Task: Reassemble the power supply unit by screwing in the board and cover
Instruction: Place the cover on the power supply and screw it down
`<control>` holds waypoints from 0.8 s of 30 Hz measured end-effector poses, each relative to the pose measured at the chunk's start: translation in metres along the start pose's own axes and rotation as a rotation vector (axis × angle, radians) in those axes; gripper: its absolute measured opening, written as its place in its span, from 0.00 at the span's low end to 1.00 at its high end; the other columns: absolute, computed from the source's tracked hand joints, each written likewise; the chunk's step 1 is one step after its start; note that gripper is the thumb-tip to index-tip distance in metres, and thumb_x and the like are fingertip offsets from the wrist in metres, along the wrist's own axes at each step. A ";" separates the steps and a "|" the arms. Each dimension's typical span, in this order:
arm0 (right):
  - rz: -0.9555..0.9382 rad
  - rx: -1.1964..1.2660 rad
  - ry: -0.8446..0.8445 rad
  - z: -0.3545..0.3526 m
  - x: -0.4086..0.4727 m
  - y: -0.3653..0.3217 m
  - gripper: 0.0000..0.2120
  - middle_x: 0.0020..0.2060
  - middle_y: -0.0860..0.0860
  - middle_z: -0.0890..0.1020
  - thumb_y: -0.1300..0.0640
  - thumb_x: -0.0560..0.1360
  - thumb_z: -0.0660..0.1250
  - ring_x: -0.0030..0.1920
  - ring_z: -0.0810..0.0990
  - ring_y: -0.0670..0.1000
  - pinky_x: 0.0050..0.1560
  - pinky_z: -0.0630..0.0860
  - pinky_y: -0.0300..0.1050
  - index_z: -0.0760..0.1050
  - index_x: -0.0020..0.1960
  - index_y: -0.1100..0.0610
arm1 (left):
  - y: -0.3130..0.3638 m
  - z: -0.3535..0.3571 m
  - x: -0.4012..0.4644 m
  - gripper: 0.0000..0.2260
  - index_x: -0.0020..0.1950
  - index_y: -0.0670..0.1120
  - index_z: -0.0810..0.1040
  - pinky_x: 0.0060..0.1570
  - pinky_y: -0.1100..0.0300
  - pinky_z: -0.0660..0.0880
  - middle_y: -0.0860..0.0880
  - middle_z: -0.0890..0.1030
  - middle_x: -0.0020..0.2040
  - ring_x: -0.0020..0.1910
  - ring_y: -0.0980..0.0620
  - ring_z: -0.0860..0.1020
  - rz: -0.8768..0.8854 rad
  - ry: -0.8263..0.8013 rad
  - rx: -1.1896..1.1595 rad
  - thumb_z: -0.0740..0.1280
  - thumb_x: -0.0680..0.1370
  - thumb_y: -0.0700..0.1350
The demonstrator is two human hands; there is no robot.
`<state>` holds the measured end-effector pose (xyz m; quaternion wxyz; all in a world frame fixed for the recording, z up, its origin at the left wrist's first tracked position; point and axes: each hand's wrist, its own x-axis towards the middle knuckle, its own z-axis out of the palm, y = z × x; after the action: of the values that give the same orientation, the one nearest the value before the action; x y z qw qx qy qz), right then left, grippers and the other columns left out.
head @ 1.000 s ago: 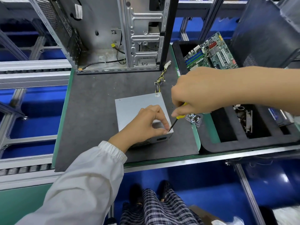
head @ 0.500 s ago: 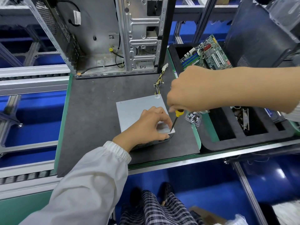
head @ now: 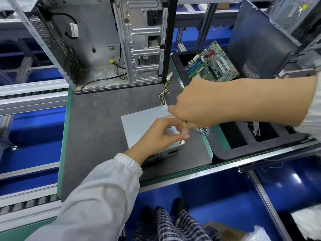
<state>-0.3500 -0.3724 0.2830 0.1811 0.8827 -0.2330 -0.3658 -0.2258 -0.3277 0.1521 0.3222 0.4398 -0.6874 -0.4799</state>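
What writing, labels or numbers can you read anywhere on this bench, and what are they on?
None can be read.
White tag on the cable in the computer case: print too blurred.
Round stamp on the power supply: too small.
Circuit board: markings too small.

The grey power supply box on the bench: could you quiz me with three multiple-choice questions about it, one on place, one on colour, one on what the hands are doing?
1. The power supply unit rests on: A dark mat, B foam tray, C floor.
2. The screwdriver handle is: A red, B yellow, C blue.
3. The left hand: A hangs idle, B rests on the unit's near corner, C holds a circuit board.

A: mat lies beneath it.
B: yellow shows under the right hand.
B: fingers curl at that corner.
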 end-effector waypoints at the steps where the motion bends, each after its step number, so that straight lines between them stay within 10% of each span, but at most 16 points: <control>1: -0.007 0.009 0.010 0.002 -0.001 0.000 0.13 0.36 0.50 0.67 0.47 0.76 0.64 0.27 0.59 0.49 0.25 0.55 0.42 0.65 0.50 0.56 | 0.000 0.001 0.001 0.07 0.41 0.38 0.81 0.55 0.54 0.72 0.42 0.82 0.45 0.48 0.49 0.78 0.007 0.010 0.006 0.75 0.74 0.41; 5: -0.009 -0.053 0.078 -0.002 -0.005 0.002 0.03 0.38 0.50 0.66 0.56 0.76 0.62 0.29 0.63 0.51 0.25 0.52 0.42 0.68 0.46 0.55 | -0.001 -0.006 0.007 0.04 0.40 0.40 0.83 0.57 0.57 0.74 0.44 0.85 0.45 0.50 0.48 0.81 0.022 -0.043 0.032 0.74 0.74 0.39; 8: 0.002 -0.105 0.054 -0.004 -0.006 0.001 0.18 0.28 0.50 0.60 0.60 0.76 0.61 0.25 0.59 0.49 0.25 0.52 0.39 0.57 0.32 0.56 | -0.002 -0.009 0.008 0.01 0.43 0.41 0.84 0.58 0.62 0.74 0.47 0.86 0.47 0.51 0.54 0.82 0.004 -0.083 0.031 0.74 0.74 0.38; 15: -0.066 -0.055 0.112 0.005 -0.006 0.002 0.11 0.44 0.52 0.68 0.55 0.76 0.64 0.39 0.72 0.53 0.25 0.54 0.43 0.68 0.56 0.55 | 0.002 -0.003 0.004 0.05 0.43 0.40 0.84 0.41 0.69 0.68 0.52 0.83 0.39 0.35 0.65 0.75 0.081 -0.003 0.076 0.73 0.75 0.41; 17: -0.047 -0.083 0.095 0.002 -0.009 0.001 0.02 0.38 0.50 0.65 0.59 0.75 0.61 0.39 0.72 0.54 0.26 0.53 0.43 0.71 0.48 0.54 | 0.004 -0.008 0.006 0.04 0.43 0.40 0.84 0.48 0.63 0.74 0.51 0.84 0.43 0.41 0.60 0.79 0.077 -0.042 0.085 0.73 0.76 0.40; 20: -0.031 -0.098 0.081 -0.004 -0.008 -0.001 0.18 0.29 0.50 0.60 0.58 0.78 0.59 0.28 0.62 0.51 0.26 0.53 0.41 0.57 0.32 0.55 | 0.003 -0.008 0.006 0.06 0.39 0.44 0.80 0.51 0.70 0.71 0.56 0.83 0.41 0.44 0.62 0.79 0.055 -0.019 0.037 0.75 0.73 0.38; 24: 0.021 -0.121 0.080 0.005 -0.008 -0.004 0.09 0.29 0.50 0.62 0.55 0.78 0.60 0.26 0.62 0.50 0.25 0.52 0.41 0.66 0.41 0.57 | 0.000 0.002 0.007 0.09 0.36 0.41 0.80 0.52 0.59 0.73 0.55 0.82 0.37 0.43 0.57 0.78 0.027 0.094 -0.015 0.78 0.70 0.41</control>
<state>-0.3575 -0.3651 0.2827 0.2472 0.8814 -0.2125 -0.3419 -0.2303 -0.3335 0.1519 0.3639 0.4499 -0.6738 -0.4596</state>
